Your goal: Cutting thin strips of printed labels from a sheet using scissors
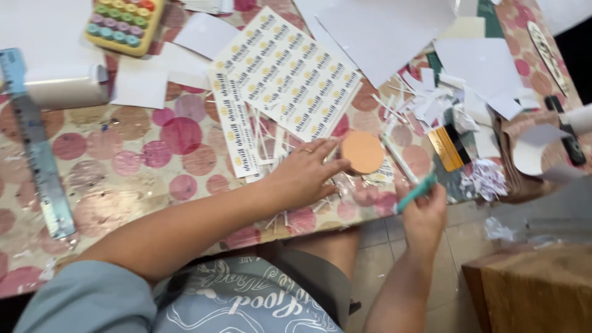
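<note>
My left hand (pixel 305 172) rests flat on the table with fingers apart, its fingertips touching the edge of a round orange disc (pixel 362 152). A ring sits on one finger. My right hand (pixel 422 209) hangs at the table's front edge, closed around a teal craft knife (pixel 414 193) whose tip points up toward the disc. Printed sticker sheets (pixel 287 71) lie just beyond my left hand, with thin white paper strips (pixel 271 145) scattered under and around it.
A metal ruler (pixel 37 148) lies along the left side. A pastel-keyed calculator (pixel 125 23) sits at the back left beside a paper roll (pixel 65 91). White paper scraps (pixel 456 105) and a yellow scraper (pixel 449 148) crowd the right. A brown box (pixel 530 287) stands on the floor.
</note>
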